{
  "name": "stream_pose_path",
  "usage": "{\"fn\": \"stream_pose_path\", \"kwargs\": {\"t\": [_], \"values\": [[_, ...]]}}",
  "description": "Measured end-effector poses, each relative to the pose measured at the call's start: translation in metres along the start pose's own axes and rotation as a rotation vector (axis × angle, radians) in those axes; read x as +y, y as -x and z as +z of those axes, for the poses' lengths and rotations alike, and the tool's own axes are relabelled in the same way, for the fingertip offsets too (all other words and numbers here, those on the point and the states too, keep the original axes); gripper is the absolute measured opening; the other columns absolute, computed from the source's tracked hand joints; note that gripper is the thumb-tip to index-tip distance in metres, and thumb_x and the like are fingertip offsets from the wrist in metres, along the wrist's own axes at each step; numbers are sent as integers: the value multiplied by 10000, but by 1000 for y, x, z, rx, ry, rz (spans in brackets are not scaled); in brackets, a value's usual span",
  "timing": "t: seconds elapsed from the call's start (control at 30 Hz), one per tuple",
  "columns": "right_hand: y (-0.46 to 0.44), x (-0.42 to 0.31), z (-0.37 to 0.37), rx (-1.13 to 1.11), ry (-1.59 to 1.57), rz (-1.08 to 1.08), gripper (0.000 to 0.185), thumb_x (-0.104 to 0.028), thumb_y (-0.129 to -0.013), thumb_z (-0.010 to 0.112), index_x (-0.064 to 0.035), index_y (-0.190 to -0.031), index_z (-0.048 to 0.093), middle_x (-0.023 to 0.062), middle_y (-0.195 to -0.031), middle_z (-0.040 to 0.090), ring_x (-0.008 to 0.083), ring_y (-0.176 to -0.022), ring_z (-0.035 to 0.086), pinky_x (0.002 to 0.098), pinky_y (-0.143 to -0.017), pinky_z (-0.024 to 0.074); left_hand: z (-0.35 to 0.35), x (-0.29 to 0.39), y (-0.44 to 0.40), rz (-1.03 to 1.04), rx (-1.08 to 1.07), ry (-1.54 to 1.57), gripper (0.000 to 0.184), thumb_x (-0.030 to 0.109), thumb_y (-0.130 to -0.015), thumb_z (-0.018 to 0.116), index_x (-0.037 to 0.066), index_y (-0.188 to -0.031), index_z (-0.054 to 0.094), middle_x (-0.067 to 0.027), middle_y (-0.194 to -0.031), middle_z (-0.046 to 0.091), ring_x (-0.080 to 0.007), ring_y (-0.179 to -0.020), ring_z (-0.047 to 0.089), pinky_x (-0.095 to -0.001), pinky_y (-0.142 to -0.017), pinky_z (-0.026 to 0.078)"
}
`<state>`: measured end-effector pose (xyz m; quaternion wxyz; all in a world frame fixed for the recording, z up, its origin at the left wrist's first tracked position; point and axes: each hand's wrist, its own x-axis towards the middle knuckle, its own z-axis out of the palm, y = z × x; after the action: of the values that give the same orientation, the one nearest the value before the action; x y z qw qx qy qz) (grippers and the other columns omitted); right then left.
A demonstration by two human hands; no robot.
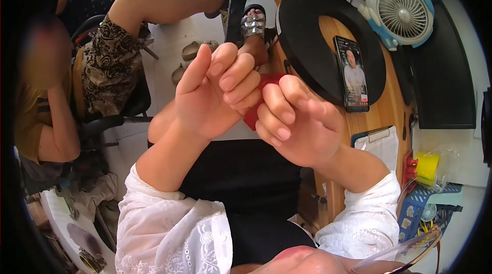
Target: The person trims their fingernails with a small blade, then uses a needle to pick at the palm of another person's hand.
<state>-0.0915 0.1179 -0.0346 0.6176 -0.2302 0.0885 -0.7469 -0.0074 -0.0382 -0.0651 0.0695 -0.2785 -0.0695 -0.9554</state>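
Observation:
My left hand [218, 87] is raised in front of me, palm towards me. Its fingers curl in and its thumb sticks up apart from them; nothing shows in it. Close beside it on the right, my right hand [302, 120] is also up with bent fingers, and I see nothing in that one either. The fingertips of the two hands come near each other. Behind them, partly hidden, is a red thing [250, 118] whose kind I cannot make out. Neither hand visibly holds it.
A phone [352, 76] showing a person on its screen leans by a big black ring [302, 43] on the wooden desk [382, 115]. Nearby are a fan [402, 12], a dark monitor [446, 69] and a clipboard [378, 146]. Another person [113, 64] sits at left.

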Motion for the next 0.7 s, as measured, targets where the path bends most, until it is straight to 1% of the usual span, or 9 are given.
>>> {"fn": "stream_pose_path", "kwargs": {"t": [0.03,0.1,0.13,0.2,0.23,0.27,0.33,0.5,0.7], "values": [[-1,-2,3,-1,1,0,155,-162,-946,505,-144,-853,382,48,-892,479,170,-791,539,307,-700,442,3,1,0,0,-1,-1,289,352,-1042,393,108,-936,506,-39,-832,489,-136,-743,446,-279,-685,393],[-3,-7,8,-18,293,-106,244,4,-855,571,-139,-923,385,69,-997,467,177,-877,568,301,-760,464,16,2,3,92,118,-624,186,253,-989,520,73,-940,531,-47,-850,513,-130,-755,463,-273,-703,393],[-3,-9,8,-23,292,-102,244,4,-855,571,-139,-923,385,69,-997,467,177,-877,568,301,-760,464,20,2,4,97,118,-629,186,253,-989,520,73,-940,531,-47,-850,513,-130,-755,463,-273,-703,393],[-3,-11,7,-27,463,-208,345,102,-793,576,-138,-953,385,73,-1044,460,176,-914,570,293,-790,468,26,1,4,311,2,-1256,127,125,-898,627,25,-957,573,-68,-875,548,-127,-768,489,-250,-695,391],[-3,-12,7,-28,465,-206,345,102,-793,576,-138,-953,385,73,-1044,460,176,-914,570,293,-790,468,31,6,3,347,-64,-1423,203,76,-813,723,-8,-975,633,-82,-888,595,-154,-781,543,-252,-691,414],[-4,-12,8,-22,518,-238,342,111,-807,572,-136,-950,384,75,-1051,460,172,-927,572,296,-809,473,33,5,3,350,-64,-1422,203,76,-813,723,-8,-975,633,-82,-888,595,-154,-781,543,-252,-691,414],[-4,-12,10,-10,619,-301,338,128,-834,565,-133,-943,381,77,-1064,460,166,-953,577,302,-848,483,37,1,6,416,-92,-1761,294,169,-806,730,-31,-999,638,-94,-897,595,-185,-805,542,-293,-737,413],[-3,-12,14,54,784,-331,336,156,-839,567,-110,-927,381,89,-1072,460,145,-960,572,295,-857,488,45,-3,7,411,-69,-1892,244,43,-764,768,-8,-988,686,-69,-887,617,-173,-798,564,-289,-701,434],[-3,-14,17,20,1318,-471,300,163,-842,567,-82,-905,405,109,-1056,466,132,-915,578,260,-804,498,48,-1,4,441,-26,-2017,220,-34,-709,774,22,-909,700,-58,-813,607,-179,-718,566,-289,-651,447]]}}
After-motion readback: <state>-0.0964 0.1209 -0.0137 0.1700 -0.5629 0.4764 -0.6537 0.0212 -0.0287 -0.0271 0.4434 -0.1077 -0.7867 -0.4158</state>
